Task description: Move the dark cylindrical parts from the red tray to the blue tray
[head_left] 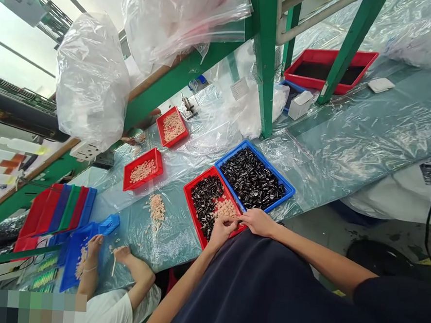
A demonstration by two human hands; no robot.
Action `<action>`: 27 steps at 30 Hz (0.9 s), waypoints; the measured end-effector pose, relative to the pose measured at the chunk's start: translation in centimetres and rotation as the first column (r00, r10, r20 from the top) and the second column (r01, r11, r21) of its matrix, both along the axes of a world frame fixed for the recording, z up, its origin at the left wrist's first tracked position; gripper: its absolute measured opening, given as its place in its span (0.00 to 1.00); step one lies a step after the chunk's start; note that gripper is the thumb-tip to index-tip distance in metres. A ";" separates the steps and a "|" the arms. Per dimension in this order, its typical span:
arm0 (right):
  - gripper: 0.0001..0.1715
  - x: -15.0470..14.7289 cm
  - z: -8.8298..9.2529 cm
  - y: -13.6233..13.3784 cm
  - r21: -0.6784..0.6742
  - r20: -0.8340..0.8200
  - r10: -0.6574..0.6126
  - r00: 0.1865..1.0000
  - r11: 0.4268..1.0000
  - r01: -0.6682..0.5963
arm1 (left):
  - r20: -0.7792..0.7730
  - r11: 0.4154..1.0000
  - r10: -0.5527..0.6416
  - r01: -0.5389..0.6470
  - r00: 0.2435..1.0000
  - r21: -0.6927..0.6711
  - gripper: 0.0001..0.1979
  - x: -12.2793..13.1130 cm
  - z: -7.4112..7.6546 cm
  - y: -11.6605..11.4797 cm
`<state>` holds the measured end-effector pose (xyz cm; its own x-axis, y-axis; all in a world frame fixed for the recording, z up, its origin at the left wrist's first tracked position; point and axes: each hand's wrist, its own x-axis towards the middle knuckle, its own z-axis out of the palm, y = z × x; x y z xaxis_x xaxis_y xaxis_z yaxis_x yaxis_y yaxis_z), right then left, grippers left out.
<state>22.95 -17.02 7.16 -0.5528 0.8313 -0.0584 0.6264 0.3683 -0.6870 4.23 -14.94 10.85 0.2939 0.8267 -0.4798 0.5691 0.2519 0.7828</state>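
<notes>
A red tray [198,214] lay on the plastic-covered table [348,140], filled with small black parts [205,195] and, at its 4 o'clock corner, a heap of pale pink pieces [226,208]; touching it at 2 o'clock sat a blue tray [288,189] filled with more black parts of the same kind; at 10 o'clock stood two smaller red trays [157,167] holding pink pieces, with a loose pink heap [157,207] on the table between; a stack of red, blue and green trays [57,210] lay at 9 o'clock, and a far red tray [368,56] with a dark inside at 1 o'clock; a white tag [239,88] and a small white box [300,104] showed no writing that could be read; the left hand [221,230] and the right hand [258,221] met at the near edge of the red tray, beside the pink pieces, fingers [230,224] curled in tight and tips touching; what they pinched was too small to tell; a co-worker's hands [94,245] rested at 8 o'clock over another blue tray [70,274].
</notes>
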 end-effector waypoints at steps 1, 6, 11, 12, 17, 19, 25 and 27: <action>0.15 0.1 -0.1 -0.1 0.013 -0.002 0.001 1.000 1.000 -0.001 | 0.010 1.000 0.020 -0.020 1.000 -0.008 0.14 0.1 -0.2 -0.2; 0.16 0.6 -0.9 -0.1 0.072 -0.006 0.007 1.000 0.997 -0.006 | 0.013 0.993 0.119 -0.119 0.993 0.015 0.11 0.9 -1.2 -1.3; 0.15 1.0 -1.7 0.4 0.108 -0.024 -0.013 1.000 0.994 0.016 | 0.015 0.980 0.196 -0.196 0.980 0.027 0.12 1.5 -2.3 -1.8; 0.15 1.1 -1.8 0.6 0.112 -0.031 -0.018 0.999 0.993 0.021 | 0.022 0.978 0.206 -0.206 0.978 0.024 0.12 1.5 -2.6 -1.8; 0.17 1.0 -2.5 1.4 0.119 -0.066 -0.047 0.997 0.991 0.055 | 0.036 0.973 0.228 -0.229 0.973 0.007 0.14 1.5 -3.5 -1.0; 0.18 1.2 -2.7 1.8 0.119 -0.082 -0.065 0.994 0.990 0.074 | 0.016 0.977 0.213 -0.213 0.977 0.015 0.14 1.2 -3.7 -0.4; 0.28 3.1 -2.7 4.3 0.109 -0.113 -0.179 0.977 0.975 0.192 | -0.147 0.986 0.123 -0.105 0.981 0.127 0.14 -2.3 -2.4 2.7; 0.39 4.8 -2.2 5.5 0.115 -0.135 -0.234 0.963 0.961 0.250 | -0.228 0.973 0.146 -0.097 0.963 0.211 0.13 -4.6 -1.0 4.3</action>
<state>27.72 -11.51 5.00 -0.3304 0.9371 0.1126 0.6243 0.3065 -0.7185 -0.37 -10.69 9.88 0.0816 0.9338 -0.3484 0.7210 0.1860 0.6675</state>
